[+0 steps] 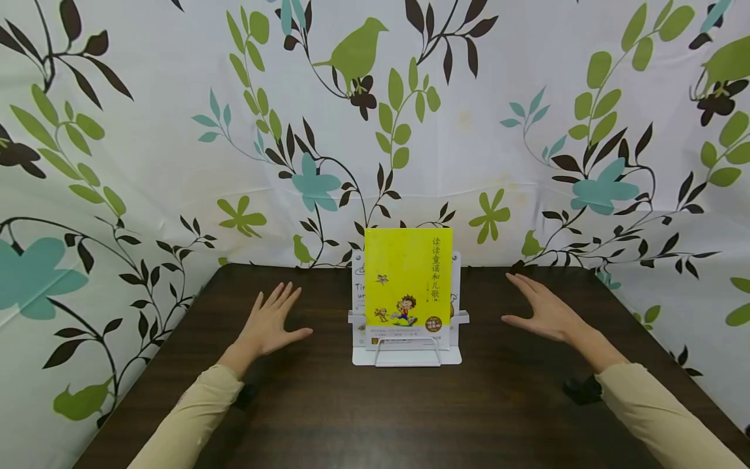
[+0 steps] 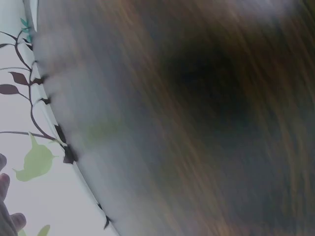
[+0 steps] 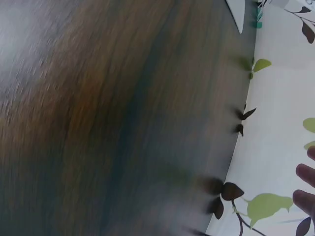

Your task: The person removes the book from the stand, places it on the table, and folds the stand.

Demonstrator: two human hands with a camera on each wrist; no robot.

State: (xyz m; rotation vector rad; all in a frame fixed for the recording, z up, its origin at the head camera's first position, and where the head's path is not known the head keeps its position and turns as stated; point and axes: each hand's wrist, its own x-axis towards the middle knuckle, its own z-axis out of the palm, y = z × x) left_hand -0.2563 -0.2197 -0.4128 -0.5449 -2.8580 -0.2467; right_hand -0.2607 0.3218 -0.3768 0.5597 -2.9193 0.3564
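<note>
A yellow book (image 1: 404, 280) with a cartoon child on its cover stands upright on a white book stand (image 1: 463, 317) at the middle of the table's far part. Behind the book, partly hidden, a white printed panel (image 1: 359, 286) shows at its left side. To the left of the stand, my left hand (image 1: 268, 326) hovers over the table with fingers spread, holding nothing. My right hand (image 1: 545, 312) is held out on the other side, its fingers straight and nothing in it. Both hands are apart from the book. Only fingertips (image 3: 306, 196) enter the right wrist view.
The dark brown wooden table (image 1: 398, 417) stretches to a patterned cloth (image 1: 463, 163) with leaves and birds, which hangs behind and along both sides. A wire lip (image 1: 407, 365) crosses the stand's front, below the book. Black bands (image 1: 583, 389) show under the wrists.
</note>
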